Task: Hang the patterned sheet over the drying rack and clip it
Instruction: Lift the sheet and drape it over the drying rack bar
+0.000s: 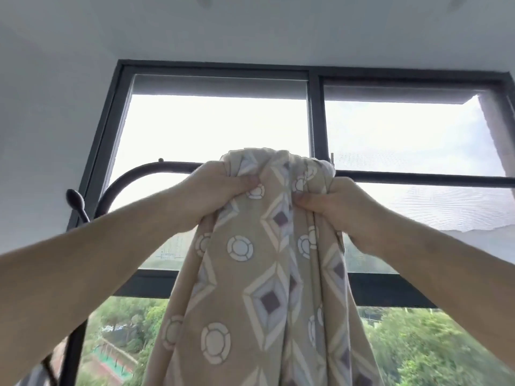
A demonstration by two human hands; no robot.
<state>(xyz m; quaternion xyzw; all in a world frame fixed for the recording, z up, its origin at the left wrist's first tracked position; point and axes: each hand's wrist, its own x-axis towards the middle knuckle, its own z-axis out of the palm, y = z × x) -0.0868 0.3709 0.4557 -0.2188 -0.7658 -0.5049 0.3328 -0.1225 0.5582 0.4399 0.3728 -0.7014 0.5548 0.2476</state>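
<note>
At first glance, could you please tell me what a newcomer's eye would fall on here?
The tan patterned sheet, bunched at centre and hanging down, draws the eye first. The left hand and right hand grip its top on either side, level with the dark drying rack rail. Behind them, a bright dark-framed window fills the background.

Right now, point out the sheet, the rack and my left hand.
sheet (267, 274): head view, on the hanging patterned middle.
rack (167, 166): head view, on the top bar left of the sheet.
left hand (220, 188): head view, on the back of the hand gripping the sheet.
</note>
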